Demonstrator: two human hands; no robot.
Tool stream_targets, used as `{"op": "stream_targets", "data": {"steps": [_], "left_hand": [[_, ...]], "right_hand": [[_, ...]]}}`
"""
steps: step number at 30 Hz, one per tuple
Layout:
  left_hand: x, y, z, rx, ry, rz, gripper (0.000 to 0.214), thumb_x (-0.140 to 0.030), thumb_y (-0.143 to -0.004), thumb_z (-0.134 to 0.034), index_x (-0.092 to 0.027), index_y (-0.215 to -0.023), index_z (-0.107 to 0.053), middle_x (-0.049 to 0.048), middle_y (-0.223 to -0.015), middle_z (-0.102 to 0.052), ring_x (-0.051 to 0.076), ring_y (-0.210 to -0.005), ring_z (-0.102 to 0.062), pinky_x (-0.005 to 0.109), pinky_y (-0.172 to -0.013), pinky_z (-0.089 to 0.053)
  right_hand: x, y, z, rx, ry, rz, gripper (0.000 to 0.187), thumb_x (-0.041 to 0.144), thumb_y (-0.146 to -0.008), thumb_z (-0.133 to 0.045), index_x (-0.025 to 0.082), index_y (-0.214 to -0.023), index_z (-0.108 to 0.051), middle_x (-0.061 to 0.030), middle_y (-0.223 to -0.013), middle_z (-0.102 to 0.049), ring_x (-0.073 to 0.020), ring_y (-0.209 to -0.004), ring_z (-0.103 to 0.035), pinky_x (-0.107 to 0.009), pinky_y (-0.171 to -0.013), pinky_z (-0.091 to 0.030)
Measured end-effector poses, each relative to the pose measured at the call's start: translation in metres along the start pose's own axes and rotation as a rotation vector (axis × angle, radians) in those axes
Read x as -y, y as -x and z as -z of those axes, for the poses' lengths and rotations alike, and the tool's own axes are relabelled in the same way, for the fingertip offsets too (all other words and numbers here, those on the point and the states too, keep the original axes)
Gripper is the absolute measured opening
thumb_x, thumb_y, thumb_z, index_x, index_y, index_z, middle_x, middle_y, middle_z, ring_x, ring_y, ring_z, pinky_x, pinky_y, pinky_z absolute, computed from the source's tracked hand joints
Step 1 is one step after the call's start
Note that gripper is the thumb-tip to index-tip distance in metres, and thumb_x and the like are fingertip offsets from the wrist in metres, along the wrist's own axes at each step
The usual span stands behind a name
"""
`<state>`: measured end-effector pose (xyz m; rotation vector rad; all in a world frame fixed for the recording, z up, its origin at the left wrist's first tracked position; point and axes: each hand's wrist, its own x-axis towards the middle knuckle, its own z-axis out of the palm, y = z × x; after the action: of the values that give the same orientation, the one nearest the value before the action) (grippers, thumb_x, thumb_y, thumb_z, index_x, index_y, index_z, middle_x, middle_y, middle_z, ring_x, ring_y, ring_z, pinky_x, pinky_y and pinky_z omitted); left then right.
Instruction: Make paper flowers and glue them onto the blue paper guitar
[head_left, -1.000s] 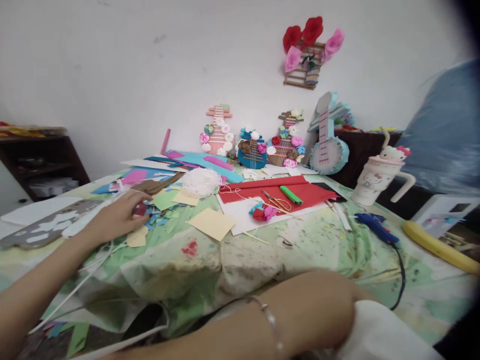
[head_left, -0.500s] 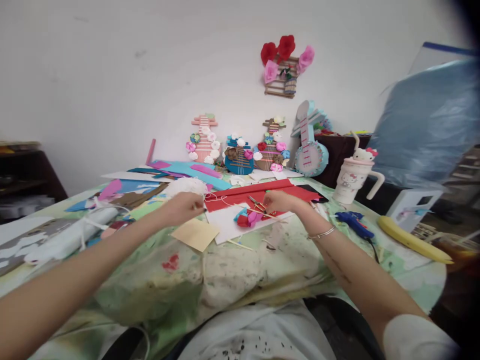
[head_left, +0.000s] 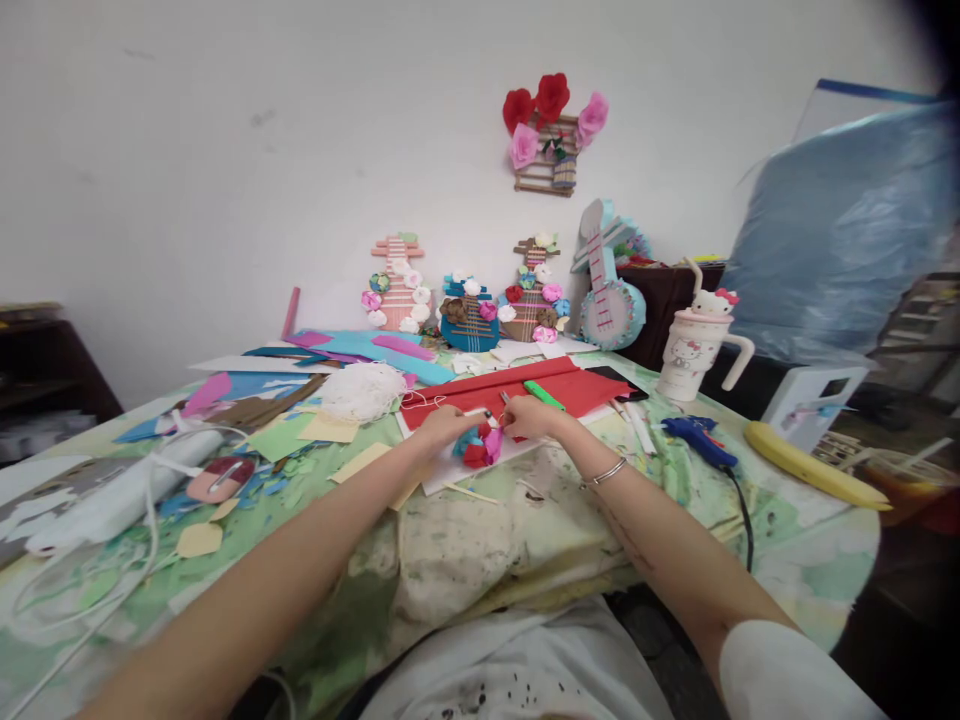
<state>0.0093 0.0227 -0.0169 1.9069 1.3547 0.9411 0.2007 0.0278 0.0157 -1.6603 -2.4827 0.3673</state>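
My left hand (head_left: 448, 426) is closed in a pinch over the white sheet (head_left: 442, 482); what its fingertips hold is too small to make out. Close to its right, my right hand (head_left: 529, 416) is closed around scissors (head_left: 505, 398), only a bit of which shows. Below and between the fingertips lie crumpled paper flowers in blue, red (head_left: 475, 457) and magenta (head_left: 493, 441). Red paper (head_left: 480, 384) spreads behind both hands, with a green marker (head_left: 544, 395) on it. White string (head_left: 361, 390) lies in a tangled heap left of the red paper.
A blue glue gun (head_left: 699, 440), a banana (head_left: 814, 467) and a white tumbler (head_left: 688, 352) stand or lie at the right. Paper scraps, a power strip (head_left: 127, 490) and cords cover the left. Decorated instrument-shaped crafts (head_left: 470, 318) lean along the wall.
My left hand has moved right, from the edge of the red paper to the paper flowers. My right hand has shifted slightly left with the scissors, uncovering the green marker.
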Motion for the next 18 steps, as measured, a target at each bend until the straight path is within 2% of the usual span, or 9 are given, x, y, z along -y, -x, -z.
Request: {"op": "stream_targets", "data": {"steps": [3, 7, 12, 15, 18], "left_hand": [[-0.001, 0.0, -0.008, 0.029, 0.028, 0.041, 0.023, -0.033, -0.052, -0.076, -0.017, -0.05, -0.06, -0.0005, -0.047, -0.054, 0.016, -0.051, -0.051, 0.025, -0.047, -0.028], [0.0, 0.005, -0.012, 0.05, 0.177, 0.031, 0.013, -0.021, -0.052, -0.071, -0.016, -0.059, -0.062, -0.0015, -0.055, -0.06, 0.012, -0.051, -0.053, 0.023, -0.049, -0.035], [-0.001, 0.01, -0.002, 0.039, 0.394, -0.017, 0.02, -0.027, -0.056, -0.073, -0.014, -0.067, -0.062, 0.0015, -0.059, -0.064, 0.013, -0.053, -0.057, 0.025, -0.054, -0.044], [-0.002, 0.015, 0.006, 0.025, 0.483, -0.063, 0.027, -0.032, -0.055, -0.076, -0.014, -0.07, -0.063, 0.0026, -0.066, -0.067, 0.013, -0.058, -0.059, 0.026, -0.058, -0.045], [-0.006, 0.02, 0.011, 0.009, 0.529, -0.092, 0.03, -0.034, -0.055, -0.079, -0.014, -0.072, -0.064, 0.0024, -0.07, -0.068, 0.012, -0.061, -0.06, 0.025, -0.063, -0.046]], "right_hand": [[-0.001, -0.002, -0.003, -0.059, -0.099, -0.013, 0.009, 0.014, -0.066, -0.062, 0.015, -0.057, -0.062, -0.0068, -0.06, -0.065, -0.0169, -0.061, -0.059, -0.024, -0.056, -0.037], [0.0, -0.006, -0.002, -0.152, -0.31, -0.03, 0.01, 0.015, -0.073, -0.056, 0.015, -0.064, -0.061, -0.0044, -0.059, -0.064, -0.0127, -0.052, -0.054, -0.022, -0.05, -0.037], [0.012, -0.009, 0.004, -0.208, -0.588, 0.025, 0.005, 0.017, -0.075, -0.058, 0.013, -0.075, -0.062, 0.0013, -0.057, -0.057, -0.0072, -0.047, -0.044, -0.019, -0.045, -0.034], [0.019, -0.003, 0.004, -0.183, -0.716, 0.067, 0.01, 0.021, -0.072, -0.062, 0.013, -0.078, -0.063, 0.0039, -0.055, -0.054, -0.0054, -0.043, -0.038, -0.019, -0.042, -0.03], [0.021, 0.004, 0.0, -0.181, -0.824, 0.103, 0.017, 0.025, -0.071, -0.064, 0.013, -0.083, -0.063, 0.004, -0.059, -0.056, -0.0048, -0.042, -0.039, -0.019, -0.042, -0.03]]}}
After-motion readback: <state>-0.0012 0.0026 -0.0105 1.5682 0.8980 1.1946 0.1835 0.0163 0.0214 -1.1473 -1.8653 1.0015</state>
